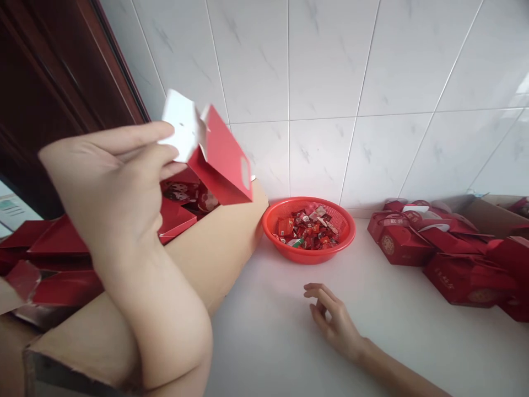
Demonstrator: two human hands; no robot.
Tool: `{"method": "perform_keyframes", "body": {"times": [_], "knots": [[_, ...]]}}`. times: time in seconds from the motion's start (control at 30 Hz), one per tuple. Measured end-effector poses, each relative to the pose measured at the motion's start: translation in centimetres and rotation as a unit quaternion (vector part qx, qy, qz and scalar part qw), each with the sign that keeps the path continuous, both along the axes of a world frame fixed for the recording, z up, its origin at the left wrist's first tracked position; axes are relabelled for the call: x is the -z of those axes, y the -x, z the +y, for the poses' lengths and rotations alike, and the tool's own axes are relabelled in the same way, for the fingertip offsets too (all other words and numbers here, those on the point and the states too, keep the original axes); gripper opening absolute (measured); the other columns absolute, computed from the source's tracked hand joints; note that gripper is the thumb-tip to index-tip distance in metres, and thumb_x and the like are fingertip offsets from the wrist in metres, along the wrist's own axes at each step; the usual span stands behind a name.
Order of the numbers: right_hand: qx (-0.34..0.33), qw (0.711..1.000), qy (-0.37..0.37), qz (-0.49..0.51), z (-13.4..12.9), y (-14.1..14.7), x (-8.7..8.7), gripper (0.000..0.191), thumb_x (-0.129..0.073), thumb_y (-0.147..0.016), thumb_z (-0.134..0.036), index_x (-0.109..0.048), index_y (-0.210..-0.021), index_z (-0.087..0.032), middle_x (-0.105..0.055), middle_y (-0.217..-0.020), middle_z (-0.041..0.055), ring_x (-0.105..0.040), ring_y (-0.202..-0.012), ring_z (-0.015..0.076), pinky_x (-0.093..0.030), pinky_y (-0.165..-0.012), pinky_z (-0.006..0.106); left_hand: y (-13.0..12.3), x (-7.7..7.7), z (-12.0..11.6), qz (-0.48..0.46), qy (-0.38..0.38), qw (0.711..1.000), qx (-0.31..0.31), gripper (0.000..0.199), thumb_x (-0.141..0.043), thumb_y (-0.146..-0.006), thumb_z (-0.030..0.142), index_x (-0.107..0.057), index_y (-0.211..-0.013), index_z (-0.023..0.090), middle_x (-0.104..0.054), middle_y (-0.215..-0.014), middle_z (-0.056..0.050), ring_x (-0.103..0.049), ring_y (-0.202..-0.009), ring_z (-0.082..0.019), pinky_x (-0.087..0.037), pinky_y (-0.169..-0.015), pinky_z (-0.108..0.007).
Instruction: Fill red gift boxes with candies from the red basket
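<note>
My left hand (111, 176) is raised above a cardboard carton, its fingers pinched on the white inner flap of a red paper gift box (225, 157). The gift box hangs tilted in the air, with a cut-out slot in one red panel. Low over the white counter is my right hand (333, 320), holding nothing, its fingers loosely bent and apart from the thumb. Beyond the right hand, a red plastic basket (309, 256) holds a pile of small wrapped sweets (309, 229), mostly red.
The cardboard carton (219, 248) on the left contains several more red boxes (61, 242). Several folded-up red gift boxes (405, 242) stand at the right, with another carton (491, 212) behind them. A tiled wall (322, 77) closes off the back.
</note>
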State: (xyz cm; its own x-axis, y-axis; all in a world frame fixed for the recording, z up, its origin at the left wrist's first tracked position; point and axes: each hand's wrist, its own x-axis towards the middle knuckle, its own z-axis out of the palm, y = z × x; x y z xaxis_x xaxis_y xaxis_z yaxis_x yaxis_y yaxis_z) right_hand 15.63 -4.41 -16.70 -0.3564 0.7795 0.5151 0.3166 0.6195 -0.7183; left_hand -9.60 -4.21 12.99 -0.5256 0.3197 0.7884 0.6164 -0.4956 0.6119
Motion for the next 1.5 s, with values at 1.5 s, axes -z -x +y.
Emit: {"method": "perform_keyframes", "body": {"times": [1.5], "knots": [[0.133,0.982,-0.133,0.01,2.7,-4.2,-4.8,0.049,-0.052,-0.096,-0.038,-0.04,-0.142,-0.025,-0.054,-0.131,0.0168,-0.062,-0.077,0.0182,-0.056,-0.068,0.039,-5.3,13.3,10.2,0.292,0.508,0.635,0.503,0.042,-0.07,-0.078,0.047,-0.068,-0.111,0.022,-0.07,-0.1,-0.003,-0.061,-0.081,-0.018,-0.045,-0.073,-0.029]]}}
